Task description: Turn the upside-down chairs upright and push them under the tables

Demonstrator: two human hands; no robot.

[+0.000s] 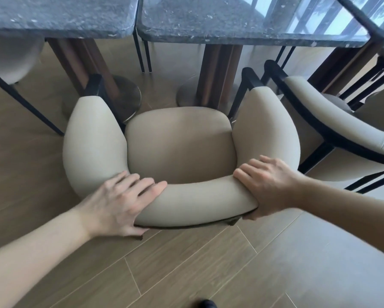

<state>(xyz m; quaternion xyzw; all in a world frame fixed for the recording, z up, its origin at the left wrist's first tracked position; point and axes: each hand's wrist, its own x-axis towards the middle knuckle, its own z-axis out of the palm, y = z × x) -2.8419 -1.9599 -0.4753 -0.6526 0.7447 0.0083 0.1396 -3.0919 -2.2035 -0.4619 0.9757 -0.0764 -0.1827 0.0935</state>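
Chair (180, 143), beige upholstered, stands upright on the wood-plank floor (208, 263) at frame centre, seat facing up, its open front toward 12 o'clock. Its curved padded backrest wraps the seat from 9 o'clock through 6 o'clock to 3 o'clock. The chair front lies near the pedestal bases of two dark stone-topped tables: left table (60, 16) at 11 o'clock and right table (242, 21) at 12 to 1 o'clock. The seat is not under either tabletop.

Left hand (120, 203) grasps the backrest at 7 o'clock: fingers lie over the top pad, thumb presses the outer rear edge. Right hand (268, 183) grasps the backrest at 4 o'clock: fingers curl over the top, palm against the outer side.

A second chair (333, 121) of the same type sits at 3 o'clock, just beside the first, upright and angled. A third chair (13, 58) shows partly under the left table at 10 o'clock.
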